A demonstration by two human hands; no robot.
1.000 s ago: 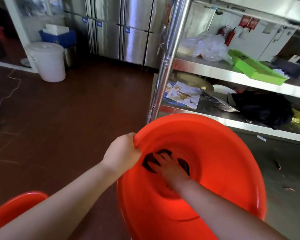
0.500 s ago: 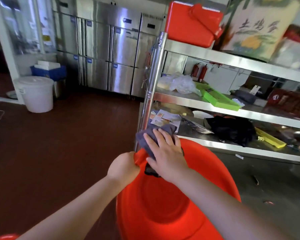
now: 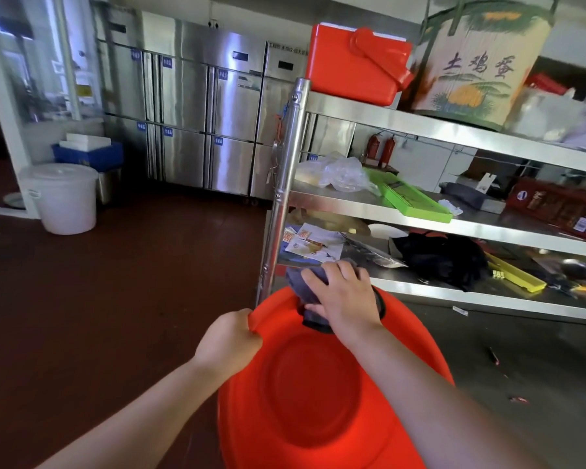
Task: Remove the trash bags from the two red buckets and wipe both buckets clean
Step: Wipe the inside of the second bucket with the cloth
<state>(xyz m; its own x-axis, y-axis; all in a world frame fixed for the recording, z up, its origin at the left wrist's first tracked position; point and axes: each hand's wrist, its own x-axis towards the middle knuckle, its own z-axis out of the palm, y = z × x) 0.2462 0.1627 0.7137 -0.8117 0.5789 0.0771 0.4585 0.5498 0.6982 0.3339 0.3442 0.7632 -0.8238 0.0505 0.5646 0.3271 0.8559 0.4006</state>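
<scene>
Red bucket (image 3: pixel 318 401) is tilted with its mouth toward me, no trash bag visible in it; interior looks bare red plastic. My left hand (image 3: pixel 229 340) is clamped on the near-left part of the rim, fingers curled over the edge. Purpose, as I judge it: hold the bucket at this tilt and stop it turning while the other hand pushes against it. My right hand (image 3: pixel 344 296) lies over the far rim with a grey cloth (image 3: pixel 305 287) under it, fingers bent round the cloth and pressing it onto the rim; part of the cloth hangs inside the wall, part sticks out past my fingertips. The two hands are apart, on different parts of the same rim. Step in hand, by my reading: wiping the rim and upper wall of this bucket. A dark band shows on the rim just right of my wrist; cannot tell what it is. The second red bucket is not in view, so its condition cannot be recorded. The bucket sits just in front of the corner post of a steel shelf rack (image 3: pixel 420 130), whose lower shelf holds papers and a black bag (image 3: pixel 444 258). Risk noted: the grip on the rim is one-handed, so a hard wipe could twist the bucket.
</scene>
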